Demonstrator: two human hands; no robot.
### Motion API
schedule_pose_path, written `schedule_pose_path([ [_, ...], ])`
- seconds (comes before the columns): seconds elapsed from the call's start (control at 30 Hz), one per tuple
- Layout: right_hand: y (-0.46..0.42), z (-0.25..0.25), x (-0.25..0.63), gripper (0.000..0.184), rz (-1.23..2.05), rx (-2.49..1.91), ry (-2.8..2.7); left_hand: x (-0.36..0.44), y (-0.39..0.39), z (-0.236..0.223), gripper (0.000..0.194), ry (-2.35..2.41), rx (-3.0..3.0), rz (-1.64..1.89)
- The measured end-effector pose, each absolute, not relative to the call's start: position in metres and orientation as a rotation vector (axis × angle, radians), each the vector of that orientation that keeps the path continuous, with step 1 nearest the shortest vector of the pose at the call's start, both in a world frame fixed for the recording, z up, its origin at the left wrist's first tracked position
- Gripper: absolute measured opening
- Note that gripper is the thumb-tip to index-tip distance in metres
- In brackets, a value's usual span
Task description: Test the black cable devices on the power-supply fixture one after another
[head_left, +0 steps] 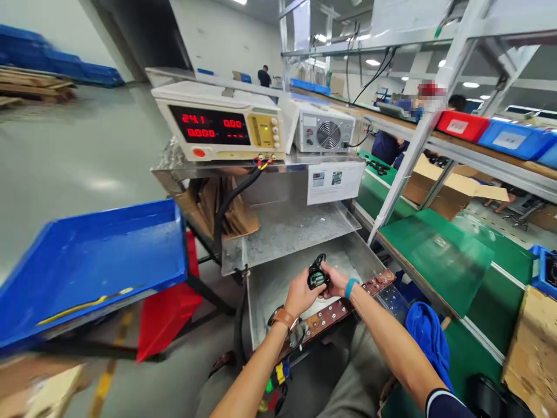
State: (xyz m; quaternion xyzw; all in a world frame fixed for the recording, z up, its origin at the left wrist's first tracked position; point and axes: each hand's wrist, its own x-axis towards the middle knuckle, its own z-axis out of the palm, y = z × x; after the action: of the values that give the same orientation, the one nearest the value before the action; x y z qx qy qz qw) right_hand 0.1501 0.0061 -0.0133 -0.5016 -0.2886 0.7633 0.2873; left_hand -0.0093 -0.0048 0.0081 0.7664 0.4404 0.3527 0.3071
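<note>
- A blue plastic tray (87, 261) sat tilted at near left, angled toward the worker for easy reach.
- The left hand (300, 293) and right hand (335, 281) both closed around a small black device (317, 274), held up over the steel trough (278, 278) for inspection.
- A bench power supply (217, 122) glowed red behind, facing the seat.

power supply (217, 125) display — red digits 24.1 | 0.00 | 0.000 — other labels unreadable

Steel shelf rack (243, 169) (two tiers), power supply (220, 123) and grey fan-fronted unit (324, 132) on top
</note>
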Motion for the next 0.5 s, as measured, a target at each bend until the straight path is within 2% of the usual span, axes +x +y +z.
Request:
schedule_pose_path([
  [0.13, 0.006, -0.014, 0.148, 0.068, 1.941, -1.428, -0.825, -0.006, -0.009, 0.008, 0.05, 1.191, 2.04, 0.953],
  [0.27, 0.007, -0.013, 0.15, 0.069, 2.079, -1.298, -0.756, -0.012, -0.005, 0.01, 0.041, 1.182, 1.945, 0.96],
  [0.5, 0.009, -0.02, 0.152, 0.065, 1.869, -1.442, -0.711, -0.027, 0.005, 0.045, 0.035, 1.125, 2.004, 1.08],
])
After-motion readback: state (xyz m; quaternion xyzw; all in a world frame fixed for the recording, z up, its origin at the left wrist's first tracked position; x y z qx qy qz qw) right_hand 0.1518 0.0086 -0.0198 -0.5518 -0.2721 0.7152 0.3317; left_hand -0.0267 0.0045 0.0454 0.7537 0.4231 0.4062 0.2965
